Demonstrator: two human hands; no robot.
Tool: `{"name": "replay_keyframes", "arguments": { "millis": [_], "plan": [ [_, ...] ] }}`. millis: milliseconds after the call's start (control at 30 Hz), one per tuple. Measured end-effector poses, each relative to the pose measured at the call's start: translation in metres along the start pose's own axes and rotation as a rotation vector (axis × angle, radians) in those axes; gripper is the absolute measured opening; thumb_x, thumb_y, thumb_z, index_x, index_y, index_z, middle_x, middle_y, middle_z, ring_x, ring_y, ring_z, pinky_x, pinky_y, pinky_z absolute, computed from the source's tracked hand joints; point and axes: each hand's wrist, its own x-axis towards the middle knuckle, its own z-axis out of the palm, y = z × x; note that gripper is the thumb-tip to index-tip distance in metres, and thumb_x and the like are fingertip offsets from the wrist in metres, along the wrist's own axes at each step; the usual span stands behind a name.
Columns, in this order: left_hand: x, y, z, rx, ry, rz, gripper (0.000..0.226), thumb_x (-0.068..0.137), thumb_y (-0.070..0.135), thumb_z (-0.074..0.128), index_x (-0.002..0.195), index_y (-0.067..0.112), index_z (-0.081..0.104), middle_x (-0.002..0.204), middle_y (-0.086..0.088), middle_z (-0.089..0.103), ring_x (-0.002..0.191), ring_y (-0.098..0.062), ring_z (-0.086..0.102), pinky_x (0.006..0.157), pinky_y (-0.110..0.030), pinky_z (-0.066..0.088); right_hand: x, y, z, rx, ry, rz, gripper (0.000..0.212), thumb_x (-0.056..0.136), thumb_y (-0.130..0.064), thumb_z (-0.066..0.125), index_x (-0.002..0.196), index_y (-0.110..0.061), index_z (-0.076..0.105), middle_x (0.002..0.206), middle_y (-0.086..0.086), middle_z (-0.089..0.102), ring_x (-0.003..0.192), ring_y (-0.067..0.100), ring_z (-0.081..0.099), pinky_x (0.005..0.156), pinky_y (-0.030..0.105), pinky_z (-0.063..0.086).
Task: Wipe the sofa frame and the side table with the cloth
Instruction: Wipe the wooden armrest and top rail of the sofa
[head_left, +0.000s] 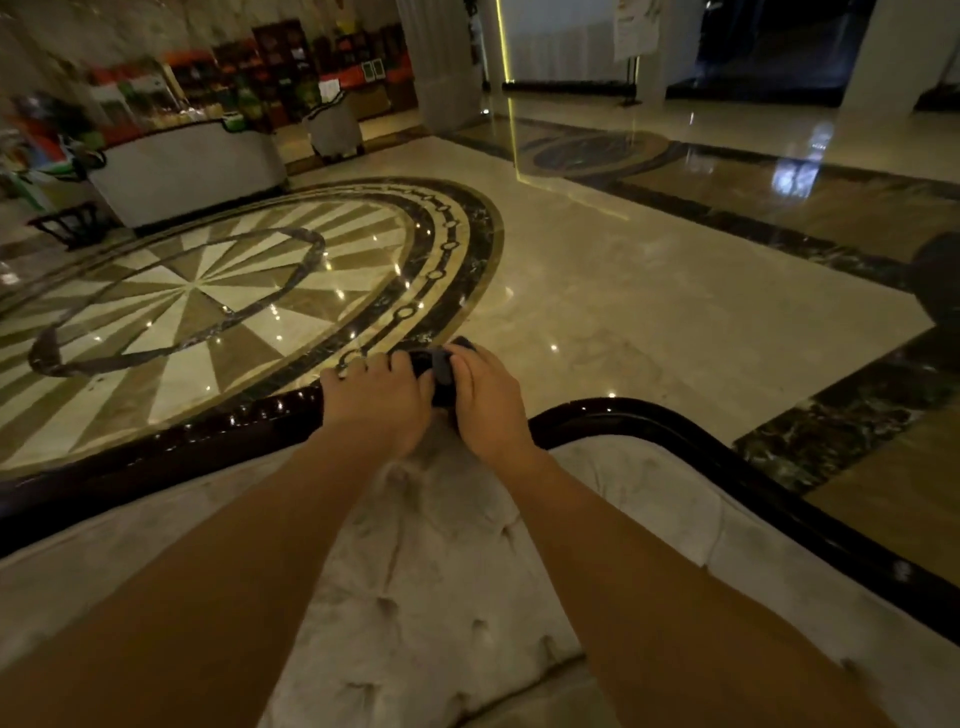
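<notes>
Seen from my head camera in a dim hotel lobby: my two bare forearms reach forward over the pale tufted cushion (431, 561) of the sofa toward its top rail. Both hands meet at the crest of the dark, glossy frame (171, 441), which runs as a long curved bar from lower left, across the middle, and down to the right edge.

My left hand (376, 402) is curled over the rail, fingers wrapped to the far side; it appears to steady the wood, though it may also pinch an edge of the cloth, and I cannot tell which. My right hand (488, 400) is closed on the dark grey cloth (441, 366), bunched between the two hands and pressed on the crest of the frame.

The relation that counts: the cloth sits at the middle of the rail, whose long axis stretches away on both sides. The right hand holds the cloth, so the right-hand curve is the easier run, in my judgement; the longer left stretch lies under and beyond my left hand, which would have to give way.

Beyond the rail lies the polished marble floor (649, 291) with its round inlay. No side table is identifiable.
</notes>
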Motion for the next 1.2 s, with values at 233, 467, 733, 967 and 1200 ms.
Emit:
{"name": "replay_keyframes", "arguments": {
  "millis": [233,467,733,967,1200],
  "plan": [
    [0.014,0.035,0.005,0.089,0.022,0.256,0.052,0.101,0.046,0.027,0.142,0.016,0.037,0.142,-0.011,0.046,0.129,-0.032,0.044,0.107,-0.055,0.034,-0.015,0.009,0.019,0.783,0.094,0.531,0.034,0.109,-0.029,0.032,0.129,-0.026,0.059,0.131,0.001,0.061,0.111,0.011,0.056,0.099,0.026,0.043],
    [0.025,0.097,0.023,0.741,-0.176,0.484,0.043,0.099,0.045,0.033,0.121,0.025,0.064,0.136,-0.007,0.056,0.137,-0.039,0.026,0.11,-0.063,0.012,-0.066,0.118,0.0,-0.149,-0.413,0.069,0.036,0.104,-0.021,0.041,0.132,-0.008,0.06,0.131,0.016,0.064,0.132,0.037,0.046,0.113,0.045,0.028],
    [0.018,0.122,0.057,0.809,-0.369,0.295,0.025,0.1,0.031,0.044,0.106,0.022,0.066,0.105,-0.003,0.068,0.115,-0.028,0.056,0.116,-0.034,0.02,-0.032,0.135,-0.023,0.118,-0.107,0.193,0.014,0.088,-0.021,0.061,0.102,-0.016,0.063,0.1,0.007,0.063,0.09,0.025,0.059,0.08,0.046,0.053],
    [0.025,0.121,0.086,0.888,-0.3,0.367,0.032,0.104,0.029,0.036,0.128,0.018,0.055,0.122,-0.009,0.059,0.114,-0.03,0.053,0.103,-0.045,0.037,0.005,0.132,0.009,-0.346,-0.266,0.182,0.045,0.098,-0.053,0.039,0.124,-0.029,0.067,0.123,0.008,0.053,0.112,0.028,0.048,0.099,0.045,0.037],
    [0.029,0.117,0.091,0.786,-0.236,0.422,0.041,0.104,0.038,0.029,0.125,0.017,0.057,0.121,-0.011,0.062,0.112,-0.032,0.056,0.105,-0.056,0.028,-0.02,0.182,-0.023,-0.478,-0.226,0.017,0.047,0.096,-0.052,0.026,0.102,-0.026,0.064,0.096,-0.001,0.069,0.089,0.025,0.063,0.083,0.04,0.044]
  ]
}}
